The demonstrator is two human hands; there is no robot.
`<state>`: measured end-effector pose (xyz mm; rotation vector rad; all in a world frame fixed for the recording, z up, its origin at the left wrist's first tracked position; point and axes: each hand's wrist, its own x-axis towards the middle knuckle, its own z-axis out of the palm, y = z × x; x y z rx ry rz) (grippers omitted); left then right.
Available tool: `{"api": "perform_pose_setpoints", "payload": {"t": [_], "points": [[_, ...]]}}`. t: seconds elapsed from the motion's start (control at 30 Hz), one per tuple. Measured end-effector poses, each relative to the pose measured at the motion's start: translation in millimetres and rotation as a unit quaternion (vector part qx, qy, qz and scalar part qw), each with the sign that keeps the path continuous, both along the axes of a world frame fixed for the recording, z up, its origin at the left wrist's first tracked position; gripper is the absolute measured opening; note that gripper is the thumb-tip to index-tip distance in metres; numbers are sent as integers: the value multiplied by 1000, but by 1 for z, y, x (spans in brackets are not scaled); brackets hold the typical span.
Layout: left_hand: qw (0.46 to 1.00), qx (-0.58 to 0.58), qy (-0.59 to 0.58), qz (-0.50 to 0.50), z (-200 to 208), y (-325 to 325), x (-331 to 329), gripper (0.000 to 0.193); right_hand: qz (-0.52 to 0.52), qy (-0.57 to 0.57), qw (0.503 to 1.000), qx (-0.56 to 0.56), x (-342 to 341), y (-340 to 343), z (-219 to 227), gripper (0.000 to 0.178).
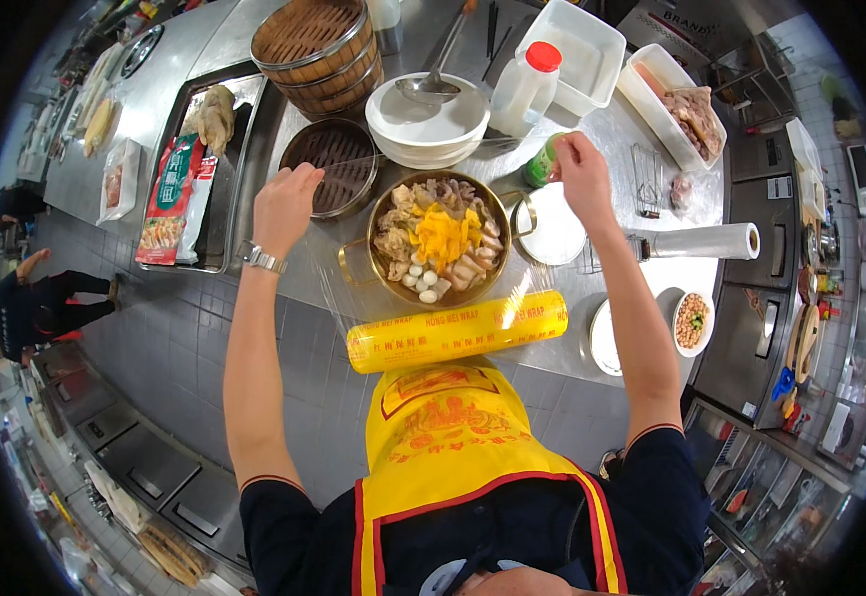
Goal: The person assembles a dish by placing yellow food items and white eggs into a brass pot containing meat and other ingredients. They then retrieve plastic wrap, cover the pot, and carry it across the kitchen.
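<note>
My left hand [288,207] and my right hand [582,171] are both closed, each pinching a far corner of a clear sheet of cling film [331,288]. The sheet stretches from the yellow cling film roll [458,332] at the table's near edge. Under it stands a round brass-coloured pan [374,260] with two side handles. Pale meat pieces [391,241], a yellow heap [445,236] and several small white eggs [423,282] fill the pan. Beside my right fingers is a green object [540,167], partly hidden. A watch is on my left wrist.
Behind the pan are a bamboo steamer [338,79], stacked white bowls [393,121] with a ladle [429,91], and a red-capped jug [524,94]. A tray [169,238] holds poultry and packets. Right: meat container [641,74], another film roll [701,241], bean bowl [691,324]. Someone [40,308] stands left.
</note>
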<state>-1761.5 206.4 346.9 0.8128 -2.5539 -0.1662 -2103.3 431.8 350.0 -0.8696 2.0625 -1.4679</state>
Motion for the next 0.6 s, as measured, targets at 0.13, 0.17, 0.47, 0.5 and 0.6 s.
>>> {"api": "perform_pose_setpoints", "payload": {"t": [0.13,0.17,0.47,0.5,0.6], "points": [[998,42,18,35,-46,-9,-10,27,-41,-55,998,-12,4,-24,-45,21],[995,81,21,53,-56,-10,-11,28,-46,-66,997,-19,5,-27,-55,21],[902,364,157,170,-113,11,-16,35,-94,-44,993,53,9,-40,-124,19],[910,348,146,171,-116,10,-17,35,-101,-47,993,49,8,-42,-130,19],[896,382,123,191,-125,6,-21,37,-100,-8,994,40,5,-49,-147,21]]}}
